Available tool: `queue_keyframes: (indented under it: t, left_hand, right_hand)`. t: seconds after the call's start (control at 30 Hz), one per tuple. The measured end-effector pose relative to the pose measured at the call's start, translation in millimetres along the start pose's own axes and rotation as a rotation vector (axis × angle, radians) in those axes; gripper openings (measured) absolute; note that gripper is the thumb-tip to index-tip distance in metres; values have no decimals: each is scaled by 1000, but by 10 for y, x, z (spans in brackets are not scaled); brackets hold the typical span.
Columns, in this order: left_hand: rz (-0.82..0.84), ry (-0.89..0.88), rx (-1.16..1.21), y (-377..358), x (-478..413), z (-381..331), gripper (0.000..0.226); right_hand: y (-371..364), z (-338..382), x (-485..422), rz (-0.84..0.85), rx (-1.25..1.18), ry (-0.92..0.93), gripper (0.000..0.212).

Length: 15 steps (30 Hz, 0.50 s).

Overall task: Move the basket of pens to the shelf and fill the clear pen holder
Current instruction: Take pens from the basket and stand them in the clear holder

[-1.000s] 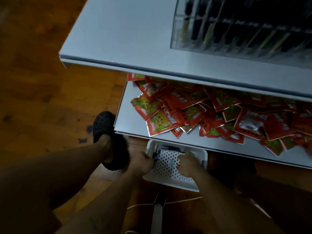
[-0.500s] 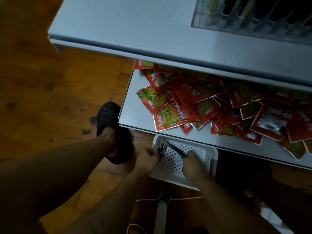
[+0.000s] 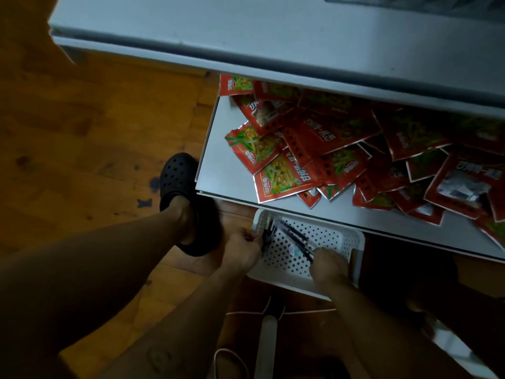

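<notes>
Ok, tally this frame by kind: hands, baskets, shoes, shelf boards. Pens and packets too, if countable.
Hands: 2, left hand, right hand
White basket: 1
Black clog: 1
Shelf boards: 2, upper shelf board, lower shelf board
Pens: bunched and dark, no count
Red packets: overlapping heap, no count
Total counted: 6

Perforated white plastic basket (image 3: 337, 237); glossy, crinkled foil snack packets (image 3: 287, 181); smooth matt shelf (image 3: 226, 160); worn, stained wooden floor (image 3: 95, 132); black rubbery clog (image 3: 177, 170).

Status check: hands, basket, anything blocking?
Left hand and right hand both gripping pens inside basket. Basket on floor, not lifted. Shelf with red packets overhangs its far edge.
</notes>
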<state>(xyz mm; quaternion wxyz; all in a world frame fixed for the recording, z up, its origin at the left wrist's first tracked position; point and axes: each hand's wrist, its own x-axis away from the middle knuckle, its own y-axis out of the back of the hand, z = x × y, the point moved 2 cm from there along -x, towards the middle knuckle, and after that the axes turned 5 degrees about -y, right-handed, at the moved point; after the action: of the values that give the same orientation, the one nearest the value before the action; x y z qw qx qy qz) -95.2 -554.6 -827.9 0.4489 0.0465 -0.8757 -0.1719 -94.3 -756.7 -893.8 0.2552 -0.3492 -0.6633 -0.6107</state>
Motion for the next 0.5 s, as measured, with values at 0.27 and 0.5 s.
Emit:
queue_keyframes:
  t: [0.27, 0.5]
  left_hand:
    - [8, -109, 30, -7, 168, -332, 19]
    - [30, -100, 12, -86, 239, -157, 11]
  right_hand:
    - [110, -53, 184, 2, -105, 60, 31]
    - [100, 101, 205, 17, -43, 57, 26]
